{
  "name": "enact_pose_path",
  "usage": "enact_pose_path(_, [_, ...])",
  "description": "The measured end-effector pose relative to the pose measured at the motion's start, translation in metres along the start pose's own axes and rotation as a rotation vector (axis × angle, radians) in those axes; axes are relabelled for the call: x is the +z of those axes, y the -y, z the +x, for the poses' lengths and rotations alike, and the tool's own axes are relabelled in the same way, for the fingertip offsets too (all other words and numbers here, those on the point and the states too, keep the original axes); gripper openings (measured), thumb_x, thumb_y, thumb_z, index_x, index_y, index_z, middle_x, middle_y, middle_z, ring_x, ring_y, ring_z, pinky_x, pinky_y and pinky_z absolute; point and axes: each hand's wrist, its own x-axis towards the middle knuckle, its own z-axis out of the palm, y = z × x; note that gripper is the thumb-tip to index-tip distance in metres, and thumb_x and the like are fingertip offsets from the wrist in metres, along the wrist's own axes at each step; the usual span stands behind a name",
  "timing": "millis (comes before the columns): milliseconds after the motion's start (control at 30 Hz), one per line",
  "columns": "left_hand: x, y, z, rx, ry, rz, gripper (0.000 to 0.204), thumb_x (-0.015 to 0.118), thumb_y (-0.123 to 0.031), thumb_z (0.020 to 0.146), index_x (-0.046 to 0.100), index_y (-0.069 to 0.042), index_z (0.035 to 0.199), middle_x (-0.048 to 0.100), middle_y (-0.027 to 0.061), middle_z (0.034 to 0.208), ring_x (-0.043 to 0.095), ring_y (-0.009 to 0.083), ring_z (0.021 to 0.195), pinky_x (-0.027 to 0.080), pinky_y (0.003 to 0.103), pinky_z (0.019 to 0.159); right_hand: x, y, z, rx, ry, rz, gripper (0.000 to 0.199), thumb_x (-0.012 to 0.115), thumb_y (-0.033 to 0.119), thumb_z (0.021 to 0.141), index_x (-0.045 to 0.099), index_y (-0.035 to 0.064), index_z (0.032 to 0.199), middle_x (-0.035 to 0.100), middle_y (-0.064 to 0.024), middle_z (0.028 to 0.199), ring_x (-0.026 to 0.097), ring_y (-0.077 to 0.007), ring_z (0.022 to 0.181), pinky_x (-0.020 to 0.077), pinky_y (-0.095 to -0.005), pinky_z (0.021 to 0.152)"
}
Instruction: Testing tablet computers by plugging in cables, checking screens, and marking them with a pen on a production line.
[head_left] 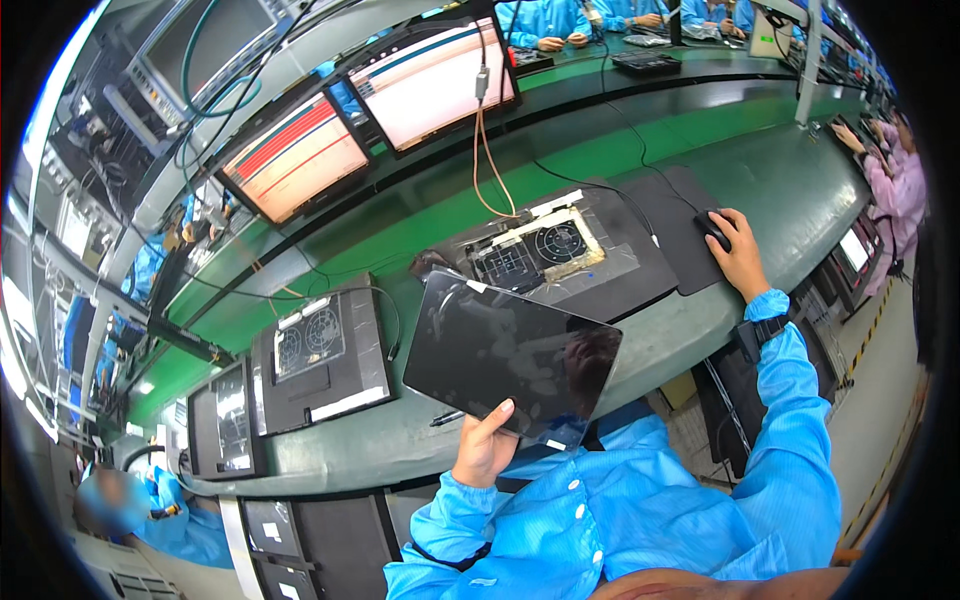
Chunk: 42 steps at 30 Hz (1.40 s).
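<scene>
Left hand (483, 452) grips tablet (510, 355); right hand (741, 256) on mouse (713, 229).

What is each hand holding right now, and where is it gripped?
The left hand holds a dark tablet by its lower edge. The right hand rests on a black mouse, covering its rear.

Left hand: the left hand (483, 448) gripped the lower edge of a dark tablet (510, 357), thumb on its glossy screen, holding it tilted above the bench edge.
Right hand: the right hand (738, 254) rested on a black mouse (713, 229) lying on a black mat (680, 240).
Bench: a green workbench (640, 160) carried a test fixture (540, 247) with round grilles just beyond the tablet.
Screens: two monitors (296, 158) stood tilted behind the fixture.
Clothing: blue sleeves (800, 400), and a black wrist strap (765, 330) on the right arm.
</scene>
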Motion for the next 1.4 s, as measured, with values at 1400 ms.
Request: enact_pose_path(1400, [0.016,-0.086,-0.034,0.374,-0.101,-0.306,0.022,0.065,-0.006,0.110,0.077,-0.005,0.128,0.082,0.0114,0.126,0.074,0.0261,0.128,0.053,0.054,0.121,-0.032,0.106,0.077,-0.258,0.440,0.063,0.022,0.077,0.022,0.103,0.066,0.0026,0.108,0.073,-0.0173,0.099,0.071,-0.0404,0.103,0.0568,-0.0476,0.088])
